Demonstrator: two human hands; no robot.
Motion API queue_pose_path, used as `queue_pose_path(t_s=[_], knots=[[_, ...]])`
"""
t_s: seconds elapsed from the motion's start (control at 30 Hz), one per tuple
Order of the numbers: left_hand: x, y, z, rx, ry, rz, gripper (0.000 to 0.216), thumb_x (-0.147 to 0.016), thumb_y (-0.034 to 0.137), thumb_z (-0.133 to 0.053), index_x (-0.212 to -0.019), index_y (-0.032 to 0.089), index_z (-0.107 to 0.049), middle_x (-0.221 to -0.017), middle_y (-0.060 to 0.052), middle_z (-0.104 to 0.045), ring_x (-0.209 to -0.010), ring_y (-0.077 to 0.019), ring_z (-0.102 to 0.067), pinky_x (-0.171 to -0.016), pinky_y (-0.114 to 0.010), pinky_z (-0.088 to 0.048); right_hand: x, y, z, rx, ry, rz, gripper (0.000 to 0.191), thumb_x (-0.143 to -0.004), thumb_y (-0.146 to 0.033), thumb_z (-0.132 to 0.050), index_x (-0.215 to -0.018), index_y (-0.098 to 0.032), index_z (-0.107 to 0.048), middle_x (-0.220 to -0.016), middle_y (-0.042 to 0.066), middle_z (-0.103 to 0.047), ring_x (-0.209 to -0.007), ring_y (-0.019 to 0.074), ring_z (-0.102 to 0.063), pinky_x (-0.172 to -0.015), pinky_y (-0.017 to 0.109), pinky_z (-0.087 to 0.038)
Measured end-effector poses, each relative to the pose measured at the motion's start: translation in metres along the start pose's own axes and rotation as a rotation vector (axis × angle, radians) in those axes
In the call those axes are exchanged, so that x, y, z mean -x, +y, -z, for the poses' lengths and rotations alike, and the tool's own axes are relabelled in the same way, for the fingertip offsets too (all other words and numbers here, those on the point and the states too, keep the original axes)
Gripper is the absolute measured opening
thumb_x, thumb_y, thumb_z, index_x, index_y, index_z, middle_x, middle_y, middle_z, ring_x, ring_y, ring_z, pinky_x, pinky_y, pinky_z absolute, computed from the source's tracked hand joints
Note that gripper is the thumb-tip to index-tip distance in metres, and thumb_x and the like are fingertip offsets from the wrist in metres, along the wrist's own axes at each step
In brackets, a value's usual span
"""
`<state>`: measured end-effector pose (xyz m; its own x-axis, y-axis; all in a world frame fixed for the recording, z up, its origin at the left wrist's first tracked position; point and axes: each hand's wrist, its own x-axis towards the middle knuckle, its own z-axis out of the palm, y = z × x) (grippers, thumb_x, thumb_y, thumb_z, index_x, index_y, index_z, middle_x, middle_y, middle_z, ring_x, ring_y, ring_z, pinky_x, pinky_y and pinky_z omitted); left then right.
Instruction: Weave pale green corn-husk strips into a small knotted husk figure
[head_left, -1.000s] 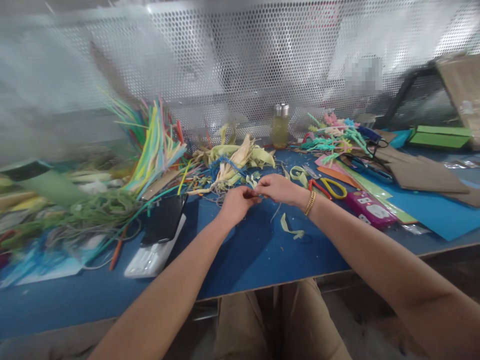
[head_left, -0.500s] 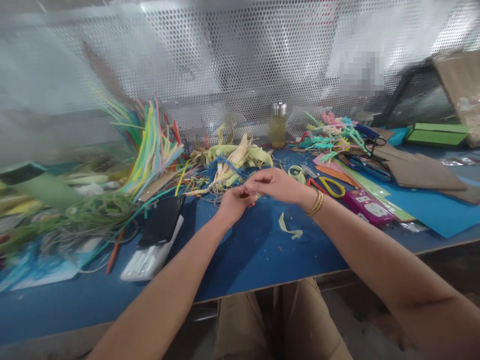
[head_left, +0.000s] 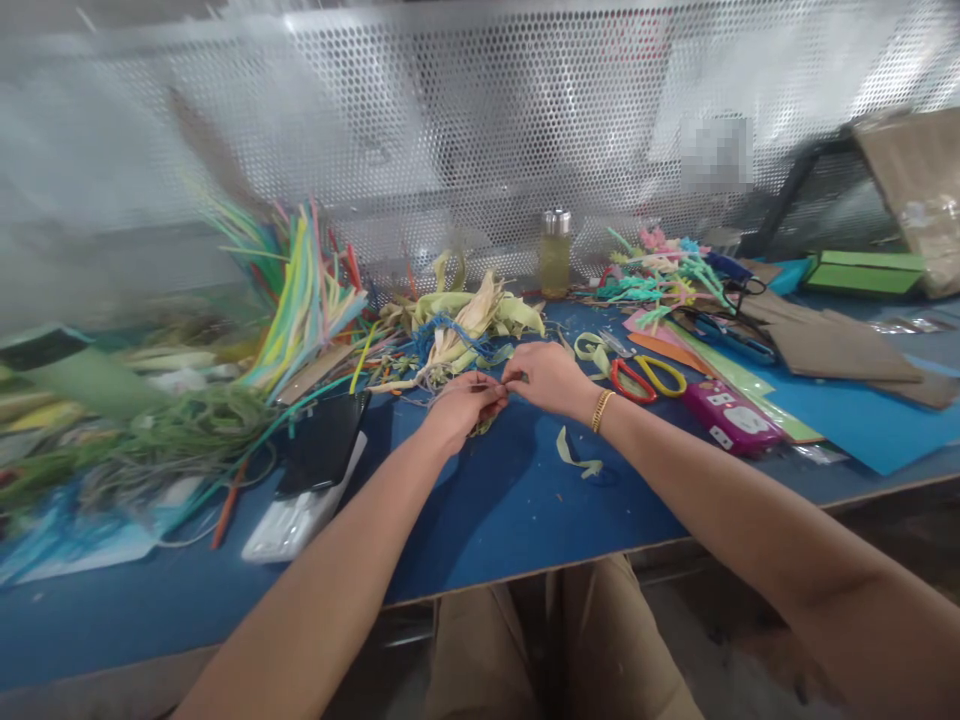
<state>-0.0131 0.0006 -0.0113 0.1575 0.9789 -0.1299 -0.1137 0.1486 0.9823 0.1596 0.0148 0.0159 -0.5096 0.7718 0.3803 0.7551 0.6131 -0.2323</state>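
Observation:
My left hand [head_left: 459, 404] and my right hand [head_left: 548, 377] meet over the blue table [head_left: 487, 510], both with fingers pinched together on a small strip of pale green husk [head_left: 486, 424] and thin thread between them. The piece is mostly hidden by the fingers. A gold bracelet [head_left: 600, 410] circles my right wrist. Just behind the hands lies a heap of corn husks [head_left: 469, 318] tangled with blue thread. A loose curl of husk [head_left: 574, 456] lies on the table to the right of my hands.
Red and yellow scissors [head_left: 645, 378] and a pink case [head_left: 731, 417] lie to the right. A black phone [head_left: 322, 440] rests on a white keyboard at left, beside coloured straws [head_left: 300, 290]. A glass bottle [head_left: 556, 252] stands against the perforated metal wall.
My right hand has dropped from a raised position back down next to my left hand; both hands sit slightly farther from me, still pinching the small piece.

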Motion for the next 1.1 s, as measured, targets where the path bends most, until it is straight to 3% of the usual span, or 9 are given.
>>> queue_pose_path(t_s=[0.23,0.47,0.6,0.7,0.9,1.1], knots=[[-0.002,0.006,0.004,0.125,0.064,0.118,0.017,-0.062,0.006,-0.078,-0.068,0.012,-0.064,-0.064,-0.006,-0.067,-0.06,-0.0123,-0.065,-0.061,-0.022,-0.054,0.001,-0.007,0.005,0.071,0.045,0.06,0.014,-0.079,-0.024,-0.06,-0.079,-0.02,-0.074,-0.085,0.006,-0.068,-0.087,0.0208,-0.057,-0.076,0.033,-0.033],[-0.002,0.007,0.006,0.031,0.073,0.07,0.024,-0.053,0.009,-0.082,-0.066,0.013,-0.063,-0.064,-0.005,-0.068,-0.061,-0.0131,-0.064,-0.053,-0.02,-0.048,0.002,0.001,0.003,-0.069,0.02,0.145,0.011,-0.078,-0.025,-0.062,-0.077,-0.02,-0.073,-0.094,0.004,-0.07,-0.091,0.0201,-0.056,-0.085,0.032,-0.035],[-0.001,0.007,0.005,-0.168,0.073,-0.035,0.025,-0.051,0.018,-0.085,-0.065,0.015,-0.064,-0.057,-0.001,-0.063,-0.052,-0.0101,-0.056,-0.045,-0.019,-0.035,0.001,0.001,0.0,-0.157,0.073,0.084,0.018,-0.083,-0.017,-0.052,-0.092,-0.018,-0.069,-0.093,0.004,-0.071,-0.091,0.0188,-0.057,-0.086,0.029,-0.038],[-0.001,0.007,0.004,-0.245,0.07,-0.16,0.025,-0.051,0.021,-0.085,-0.063,0.016,-0.064,-0.056,0.001,-0.061,-0.052,-0.0098,-0.053,-0.05,-0.021,-0.038,0.0,-0.001,-0.005,-0.154,0.042,0.026,0.024,-0.082,-0.013,-0.052,-0.101,-0.018,-0.067,-0.093,0.005,-0.071,-0.093,0.0201,-0.057,-0.084,0.029,-0.038],[-0.008,0.002,0.004,-0.354,0.043,-0.4,0.017,-0.059,0.021,-0.08,-0.071,0.018,-0.067,-0.072,-0.002,-0.068,-0.068,-0.0154,-0.063,-0.068,-0.027,-0.048,0.0,0.0,-0.015,-0.274,-0.011,-0.115,0.024,-0.081,-0.011,-0.053,-0.096,-0.019,-0.07,-0.09,0.004,-0.073,-0.083,0.017,-0.062,-0.072,0.026,-0.041],[-0.012,-0.005,0.009,-0.539,0.15,-0.563,0.011,-0.074,0.02,-0.067,-0.083,0.022,-0.073,-0.076,-0.003,-0.07,-0.071,-0.0171,-0.065,-0.064,-0.026,-0.046,0.0,0.003,-0.02,-0.585,-0.014,-0.21,0.015,-0.08,-0.018,-0.06,-0.088,-0.016,-0.072,-0.084,0.003,-0.073,-0.077,0.0141,-0.063,-0.07,0.023,-0.044]])
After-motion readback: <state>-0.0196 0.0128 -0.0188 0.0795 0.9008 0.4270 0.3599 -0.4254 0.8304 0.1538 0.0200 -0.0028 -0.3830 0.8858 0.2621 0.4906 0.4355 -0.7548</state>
